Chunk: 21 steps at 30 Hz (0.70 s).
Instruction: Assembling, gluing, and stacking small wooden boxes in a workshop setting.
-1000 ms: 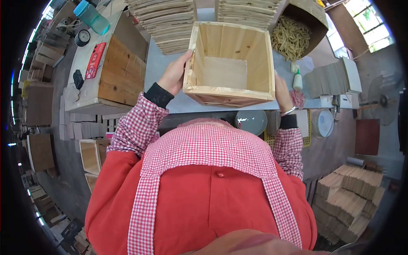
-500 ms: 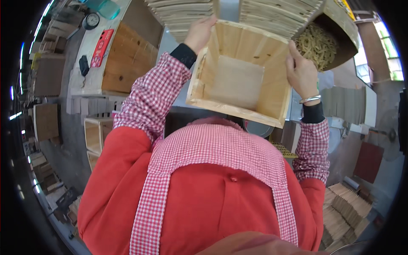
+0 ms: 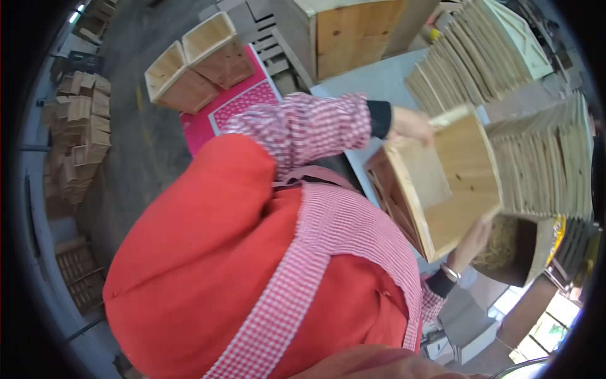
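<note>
Between my two hands is an open wooden box (image 3: 466, 170) with pale pine walls and a lighter bottom, tilted so that its mouth faces me. My left hand (image 3: 411, 126), slightly smeared by motion, holds its upper left rim. At the lower right corner, my right hand (image 3: 473, 243) grips the wall with the thumb near the edge; part of its fingers is hidden behind the box.
Tall stacks of thin wooden panels (image 3: 536, 164) stand behind the box. A dark bin of shavings (image 3: 505, 252) sits beside my right hand. Two similar wooden boxes (image 3: 218, 50) stand on a pink surface (image 3: 255, 95) at the left. A wooden cabinet (image 3: 356, 31) rises at the far edge.
The view has swung to the left, bringing two boxes on a pink surface into sight. The held box has turned and tilted, with both hands still on it.
</note>
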### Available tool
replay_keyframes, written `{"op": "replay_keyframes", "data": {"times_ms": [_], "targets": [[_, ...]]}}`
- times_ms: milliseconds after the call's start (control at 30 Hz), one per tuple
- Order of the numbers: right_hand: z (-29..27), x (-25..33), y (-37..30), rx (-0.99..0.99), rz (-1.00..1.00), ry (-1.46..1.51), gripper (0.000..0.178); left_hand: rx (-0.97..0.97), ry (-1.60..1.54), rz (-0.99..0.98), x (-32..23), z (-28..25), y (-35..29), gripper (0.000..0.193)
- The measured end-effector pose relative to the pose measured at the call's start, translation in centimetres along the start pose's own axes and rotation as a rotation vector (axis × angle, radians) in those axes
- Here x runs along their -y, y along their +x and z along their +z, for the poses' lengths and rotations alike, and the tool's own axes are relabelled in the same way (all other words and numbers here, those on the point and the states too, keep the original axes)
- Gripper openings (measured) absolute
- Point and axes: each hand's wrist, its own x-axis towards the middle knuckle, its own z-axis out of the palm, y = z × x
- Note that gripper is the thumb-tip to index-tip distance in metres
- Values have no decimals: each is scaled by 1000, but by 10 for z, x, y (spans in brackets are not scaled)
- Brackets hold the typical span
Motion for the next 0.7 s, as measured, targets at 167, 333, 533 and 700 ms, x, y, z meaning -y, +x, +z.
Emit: {"op": "replay_keyframes", "data": {"times_ms": [167,333,533,700], "targets": [[18,67,53,22,-246,-686,36,-253,-200,71,8,8,-71,44],[59,85,117,277,-628,-340,41,-274,-292,74,1,34,-94,62],[142,100,171,760,-337,-574,58,-282,-224,69,-2,33,-100,58],[156,108,176,1003,150,-399,64,-433,-40,109,22,41,-95,30]]}}
